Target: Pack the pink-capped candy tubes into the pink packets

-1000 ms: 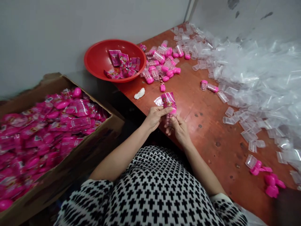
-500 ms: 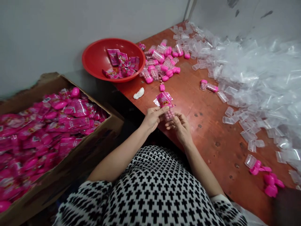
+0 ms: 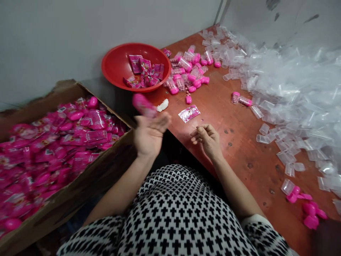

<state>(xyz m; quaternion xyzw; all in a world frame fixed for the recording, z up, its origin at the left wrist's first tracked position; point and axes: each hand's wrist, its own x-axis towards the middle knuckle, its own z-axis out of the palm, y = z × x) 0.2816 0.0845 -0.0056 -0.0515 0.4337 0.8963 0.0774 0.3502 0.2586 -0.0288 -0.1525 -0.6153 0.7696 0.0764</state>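
My left hand [image 3: 149, 134] is over the gap between the table and the cardboard box, palm up with fingers stretched out. A blurred pink wrapped packet [image 3: 144, 105] is just above its fingertips, and I cannot tell if they still touch. My right hand [image 3: 208, 139] rests at the table's near edge, fingers loosely curled with nothing visible in them. A flat pink sachet [image 3: 189, 113] lies on the table just beyond both hands.
The cardboard box [image 3: 80, 192] on the left is full of pink wrapped packets. A red bowl [image 3: 114, 65] holds several sachets. Filled candy tubes [image 3: 186, 73] are piled beside it. Clear empty tubes [image 3: 287, 92] cover the right side. Pink caps [image 3: 306, 209] lie near right.
Both hands held a sachet and a candy tube together before. Now the hands have parted, the left has swung toward the box with a pink packet, and a sachet lies on the table.
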